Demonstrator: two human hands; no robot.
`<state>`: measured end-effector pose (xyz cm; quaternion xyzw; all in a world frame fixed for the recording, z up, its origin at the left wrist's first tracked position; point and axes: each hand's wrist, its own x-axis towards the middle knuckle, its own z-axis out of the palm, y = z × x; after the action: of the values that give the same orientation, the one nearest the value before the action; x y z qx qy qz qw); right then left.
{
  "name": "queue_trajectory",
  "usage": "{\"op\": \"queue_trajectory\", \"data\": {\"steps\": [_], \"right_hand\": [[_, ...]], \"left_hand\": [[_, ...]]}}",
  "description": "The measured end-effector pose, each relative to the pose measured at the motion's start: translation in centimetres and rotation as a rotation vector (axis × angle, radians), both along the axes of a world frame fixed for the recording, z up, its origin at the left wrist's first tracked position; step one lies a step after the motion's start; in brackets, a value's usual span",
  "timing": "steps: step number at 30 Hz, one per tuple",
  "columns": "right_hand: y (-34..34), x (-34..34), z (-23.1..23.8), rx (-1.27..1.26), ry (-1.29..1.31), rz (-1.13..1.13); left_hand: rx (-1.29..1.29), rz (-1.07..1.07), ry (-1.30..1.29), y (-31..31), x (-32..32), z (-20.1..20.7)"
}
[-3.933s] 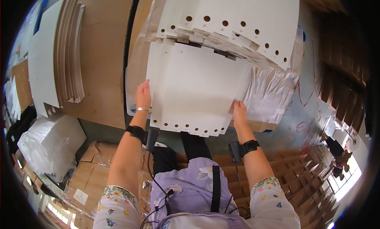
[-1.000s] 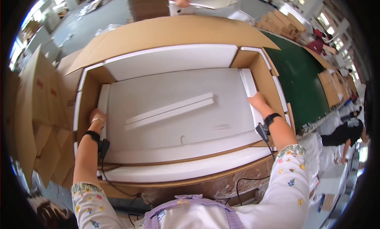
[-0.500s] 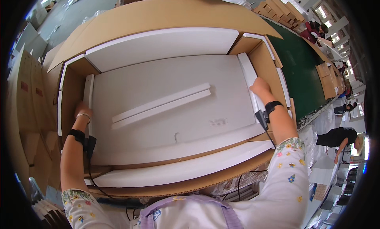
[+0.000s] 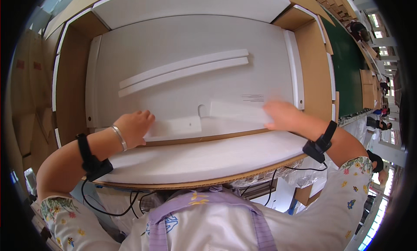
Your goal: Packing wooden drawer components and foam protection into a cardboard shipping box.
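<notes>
Inside a large open carton (image 4: 71,73) lies a wide pale grey panel (image 4: 173,38). Near the carton's front side, my left hand (image 4: 134,127) is closed on the end of a short white board (image 4: 177,126) with a small hole. Opposite it, my right hand (image 4: 282,114), smeared by motion, grips the end of another white board (image 4: 236,111). The inner ends of these boards come close together beside a small rounded notch shape on the panel. Two long white strips (image 4: 184,68) lie slantwise, side by side, on the panel.
White foam slabs line the carton's back (image 4: 191,5) and front (image 4: 208,157). A white board lies along the panel's left end (image 4: 92,81) and another along its right end (image 4: 295,68). A green surface (image 4: 345,55) adjoins at right; stacked cartons and people are farther off.
Both hands have left the boards at the panel's ends and moved inward to the front, now with two short white boards. The view has shifted, bringing the carton's front closer.
</notes>
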<state>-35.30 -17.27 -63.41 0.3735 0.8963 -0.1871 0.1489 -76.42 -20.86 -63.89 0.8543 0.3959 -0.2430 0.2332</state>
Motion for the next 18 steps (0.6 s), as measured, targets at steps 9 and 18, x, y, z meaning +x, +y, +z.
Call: {"op": "queue_trajectory", "data": {"steps": [9, 18], "right_hand": [[-1.9, -1.9, -1.1, -0.16, -0.384, 0.111], [-1.4, -2.3, -0.8, -0.072, -0.365, 0.027]], "left_hand": [[-0.073, -0.202, 0.064, -0.8, 1.0, -1.9], [0.034, -0.057, -0.08, -0.2, 1.6, -1.4]]}}
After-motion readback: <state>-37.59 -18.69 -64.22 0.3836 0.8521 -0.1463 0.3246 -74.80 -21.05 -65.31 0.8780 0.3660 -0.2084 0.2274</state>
